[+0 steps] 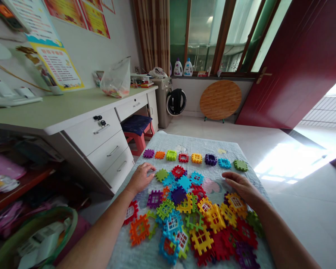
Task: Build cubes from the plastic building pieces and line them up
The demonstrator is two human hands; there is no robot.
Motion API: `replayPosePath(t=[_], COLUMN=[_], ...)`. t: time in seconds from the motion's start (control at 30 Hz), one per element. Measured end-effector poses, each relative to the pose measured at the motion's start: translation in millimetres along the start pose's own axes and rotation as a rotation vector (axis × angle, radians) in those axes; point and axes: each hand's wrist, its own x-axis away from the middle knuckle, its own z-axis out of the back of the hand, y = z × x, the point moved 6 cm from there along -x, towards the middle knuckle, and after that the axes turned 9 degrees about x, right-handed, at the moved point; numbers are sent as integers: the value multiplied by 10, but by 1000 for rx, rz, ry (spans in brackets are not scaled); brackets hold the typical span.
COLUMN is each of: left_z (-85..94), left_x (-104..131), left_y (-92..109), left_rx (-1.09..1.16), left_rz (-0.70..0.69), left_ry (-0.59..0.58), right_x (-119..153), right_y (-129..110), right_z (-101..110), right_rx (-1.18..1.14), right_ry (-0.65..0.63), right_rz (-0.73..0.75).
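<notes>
A heap of colourful plastic interlocking building tiles [178, 195], some with window grids, covers the near part of the cloth-covered table [190, 139]. Behind it runs a row of tiles and small stacks, from a purple tile [148, 153] at the left to a green piece [240, 165] at the right. My left hand [142, 176] rests at the heap's left edge, fingers slightly curled and apart, near a lime-green tile [162, 175]. On the right, my right hand [239, 184] is open above the cloth, beside a yellow window tile [236, 203]. Neither hand holds anything that I can see.
A desk [81, 101] with drawers stands at the left, a stool [137, 127] tucked under it. A basket [70, 224] sits low at the near left. Farther back are a washing machine [162, 101], a round wooden tabletop [220, 99] and a red door [291, 63].
</notes>
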Motion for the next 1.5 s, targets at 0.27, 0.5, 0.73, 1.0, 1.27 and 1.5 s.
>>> replayPosePath(t=[0.27,0.5,0.73,1.0,1.27,1.5], left_z=[13,7,-21,65,-220,-251], left_x=[5,2,-68,-705,-1279,-1308], left_y=[45,63,-14,101,-8,-4], left_rx=[-4,-15,-66,-372,-419,-443], left_rz=[6,15,4,-49,6,38], left_ry=[-4,-30,-44,-272,-463,-531], right_x=[3,9,-17,-56,-37,-75], right_y=[11,7,52,126,94,173], right_z=[-29,-27,-38,-33,-45,-45], right_rx=[-33,-25,4,15,22,-13], right_ry=[-20,-16,-16,-21,19,-1], right_rz=[-39,-36,-26,-27,6,-2])
